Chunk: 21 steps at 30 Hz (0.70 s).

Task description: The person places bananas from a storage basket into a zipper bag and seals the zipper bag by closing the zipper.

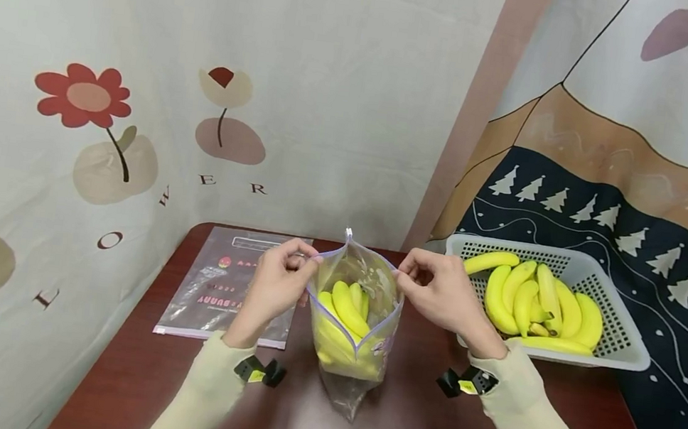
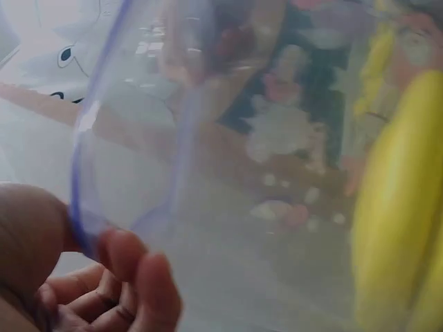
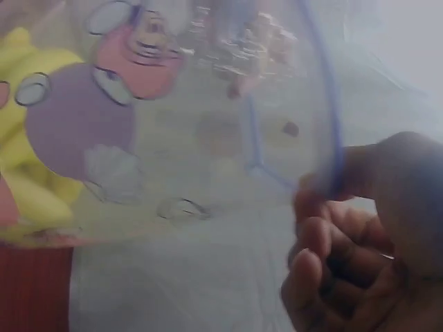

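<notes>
A clear zip bag (image 1: 341, 386) with a purple-edged mouth stands in the middle of the table, its mouth spread wide. Several yellow bananas (image 1: 350, 310) lie inside it. My left hand (image 1: 280, 275) pinches the left edge of the mouth between thumb and fingers. On the opposite edge, my right hand (image 1: 442, 294) pinches the rim the same way. Both wrist views show the purple rim (image 2: 77, 173) caught at the fingertips. Cartoon prints (image 3: 83, 117) mark the bag's side, with bananas (image 3: 34, 152) showing through the plastic.
A second zip bag (image 1: 204, 305), flat and printed, lies on the table to the left. At the right stands a grey perforated basket (image 1: 622, 334) holding several bananas (image 1: 542, 303). Printed curtains (image 1: 345, 100) hang behind the dark red table (image 1: 124, 374).
</notes>
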{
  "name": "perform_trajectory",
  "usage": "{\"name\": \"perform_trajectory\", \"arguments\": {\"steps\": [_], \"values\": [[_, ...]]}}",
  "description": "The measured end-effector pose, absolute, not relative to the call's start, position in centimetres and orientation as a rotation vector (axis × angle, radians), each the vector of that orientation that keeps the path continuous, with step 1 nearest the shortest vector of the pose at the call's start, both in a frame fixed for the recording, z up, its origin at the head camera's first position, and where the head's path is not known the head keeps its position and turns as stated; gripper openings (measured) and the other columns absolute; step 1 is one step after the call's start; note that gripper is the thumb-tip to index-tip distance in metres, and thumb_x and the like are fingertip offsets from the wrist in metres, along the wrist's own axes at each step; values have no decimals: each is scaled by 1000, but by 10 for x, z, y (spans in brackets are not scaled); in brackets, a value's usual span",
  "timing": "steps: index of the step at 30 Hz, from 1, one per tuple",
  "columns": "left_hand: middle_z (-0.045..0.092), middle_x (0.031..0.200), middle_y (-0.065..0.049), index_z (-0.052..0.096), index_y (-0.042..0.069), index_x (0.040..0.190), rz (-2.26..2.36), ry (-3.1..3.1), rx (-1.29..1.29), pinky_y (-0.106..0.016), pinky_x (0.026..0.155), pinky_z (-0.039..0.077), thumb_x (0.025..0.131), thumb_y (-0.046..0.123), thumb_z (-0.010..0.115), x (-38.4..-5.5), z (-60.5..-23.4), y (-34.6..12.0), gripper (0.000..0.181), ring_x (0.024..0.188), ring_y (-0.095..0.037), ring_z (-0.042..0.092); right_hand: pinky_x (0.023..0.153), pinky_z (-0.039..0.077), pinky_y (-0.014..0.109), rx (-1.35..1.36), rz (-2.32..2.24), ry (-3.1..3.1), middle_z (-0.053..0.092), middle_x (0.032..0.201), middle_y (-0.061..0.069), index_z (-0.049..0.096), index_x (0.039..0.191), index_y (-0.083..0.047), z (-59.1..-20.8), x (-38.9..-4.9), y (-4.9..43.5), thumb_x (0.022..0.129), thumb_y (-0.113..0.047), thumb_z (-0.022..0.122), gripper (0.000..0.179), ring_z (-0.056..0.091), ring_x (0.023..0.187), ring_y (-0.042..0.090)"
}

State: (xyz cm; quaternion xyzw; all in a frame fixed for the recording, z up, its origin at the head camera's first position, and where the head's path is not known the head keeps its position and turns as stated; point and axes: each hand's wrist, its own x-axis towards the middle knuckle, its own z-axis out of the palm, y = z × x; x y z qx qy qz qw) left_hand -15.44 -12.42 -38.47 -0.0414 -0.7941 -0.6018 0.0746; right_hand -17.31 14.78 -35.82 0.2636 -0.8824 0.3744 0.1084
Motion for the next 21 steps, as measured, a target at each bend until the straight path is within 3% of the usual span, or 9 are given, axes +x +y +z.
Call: {"name": "perform_trajectory", "arguments": {"steps": [5,11,16,21], "values": [[52,53,-3,69,4,103,-1816,-2334,-130,-28,42,51,101,13,65,-155,-392,-123,10,40,-23,57,55,44,22,743,1077,-2584,58,66,-5,70,80,-17,-357,-173,154,89,-10,73,13,51,61,12],[57,64,-6,70,0,112,-1879,-2392,-178,-34,47,55,101,10,63,-153,-395,-121,16,48,-19,59,56,44,22,773,1063,-2701,59,69,-7,69,83,-20,-359,-175,164,92,-14,75,12,52,64,12],[59,68,-6,69,2,117,-1908,-2422,-181,-29,50,54,100,9,63,-152,-395,-123,19,51,-19,60,57,48,23,841,1107,-2789,64,73,-3,73,92,-20,-357,-177,174,96,-23,74,5,55,66,14],[59,69,-6,69,3,120,-1929,-2432,-185,-31,52,56,100,9,63,-149,-396,-124,21,51,-18,61,61,56,26,804,1137,-2912,68,83,3,72,103,-18,-358,-184,187,101,-36,66,19,62,72,17]]}}
